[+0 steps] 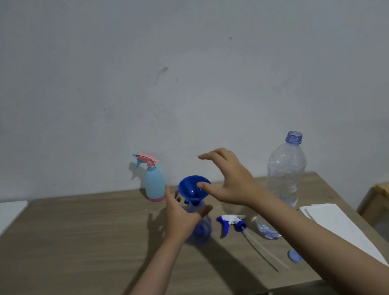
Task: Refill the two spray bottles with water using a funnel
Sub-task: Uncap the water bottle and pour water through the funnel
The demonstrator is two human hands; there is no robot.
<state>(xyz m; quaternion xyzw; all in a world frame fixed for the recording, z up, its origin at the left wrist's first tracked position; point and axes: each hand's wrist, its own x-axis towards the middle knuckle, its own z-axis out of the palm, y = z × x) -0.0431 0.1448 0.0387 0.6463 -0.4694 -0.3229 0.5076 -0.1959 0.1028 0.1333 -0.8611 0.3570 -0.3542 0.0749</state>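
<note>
The left grip [182, 214] curls loosely beside the clear blue spray bottle [200, 225], touching or nearly touching it; the right grip [228, 179] hovers spread open just over the blue funnel [193, 187], holding nothing. The funnel sits in that bottle's neck at mid-desk [80, 236]. Its trigger head [231, 223] lies detached just beside it. The big water bottle [285, 171] stands uncapped and looks nearly empty, so this fill is probably done. The pink-and-blue spray bottle [154, 180], at the back, is still capped; whether it has been filled cannot be told.

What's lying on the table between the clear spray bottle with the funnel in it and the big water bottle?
In the head view, the detached blue-and-white spray head lies on the table between the clear spray bottle and the water bottle.
</note>
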